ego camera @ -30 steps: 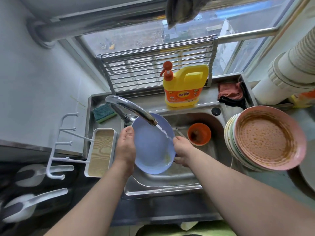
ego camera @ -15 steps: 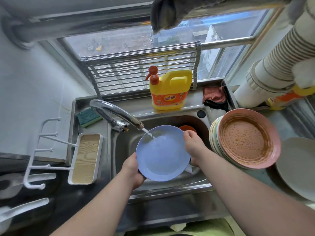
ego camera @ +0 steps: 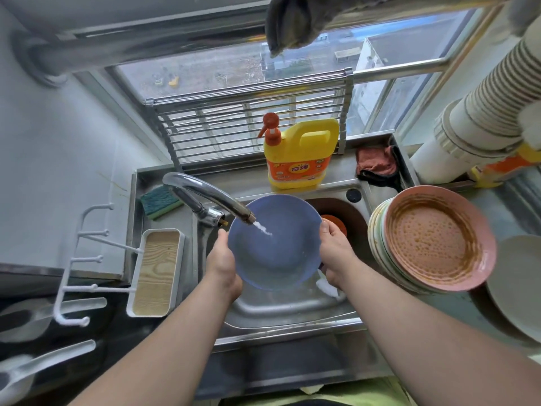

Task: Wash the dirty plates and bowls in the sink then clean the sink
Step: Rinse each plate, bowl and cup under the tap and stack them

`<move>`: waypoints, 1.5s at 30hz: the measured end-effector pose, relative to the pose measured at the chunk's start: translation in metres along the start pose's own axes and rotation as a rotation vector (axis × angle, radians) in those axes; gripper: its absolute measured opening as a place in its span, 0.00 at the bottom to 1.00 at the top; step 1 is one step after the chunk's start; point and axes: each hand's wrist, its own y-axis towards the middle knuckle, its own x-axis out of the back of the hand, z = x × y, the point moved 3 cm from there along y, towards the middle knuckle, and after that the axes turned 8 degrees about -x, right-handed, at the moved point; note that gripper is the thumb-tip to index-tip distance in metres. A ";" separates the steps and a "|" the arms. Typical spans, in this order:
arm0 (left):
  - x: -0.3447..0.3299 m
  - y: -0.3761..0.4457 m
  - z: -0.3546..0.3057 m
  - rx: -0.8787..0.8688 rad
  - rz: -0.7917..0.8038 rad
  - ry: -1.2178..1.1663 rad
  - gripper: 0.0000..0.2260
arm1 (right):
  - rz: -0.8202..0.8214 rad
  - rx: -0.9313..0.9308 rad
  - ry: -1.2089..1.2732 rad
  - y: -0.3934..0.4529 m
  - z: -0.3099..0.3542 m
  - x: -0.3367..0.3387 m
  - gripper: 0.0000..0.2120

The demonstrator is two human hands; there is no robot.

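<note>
A blue plate (ego camera: 275, 250) is held tilted over the steel sink (ego camera: 292, 312), under running water from the faucet (ego camera: 210, 194). My left hand (ego camera: 224, 259) grips its left rim and my right hand (ego camera: 333, 247) grips its right rim. A white cloth (ego camera: 326, 285) shows just below my right hand; whether the hand holds it I cannot tell. An orange bowl (ego camera: 336, 222) sits in the sink behind the plate, mostly hidden. A stack of dirty plates (ego camera: 377, 244) topped by a sauce-smeared pink plate (ego camera: 439, 241) stands right of the sink.
Yellow detergent bottle (ego camera: 298, 153) and a red rag (ego camera: 376, 162) sit behind the sink. A green sponge (ego camera: 159, 200) lies at back left, by a white wood-lined tray (ego camera: 155, 273). A pale plate (ego camera: 515, 285) rests at far right. Metal rack (ego camera: 248, 124) leans on the window.
The plate has been turned and raised toward the faucet. My left hand moved from its lower edge up to its left rim. The camera shifted slightly.
</note>
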 end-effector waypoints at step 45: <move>0.051 -0.004 0.010 0.200 0.059 0.117 0.22 | 0.000 -0.275 -0.419 -0.004 -0.010 0.000 0.07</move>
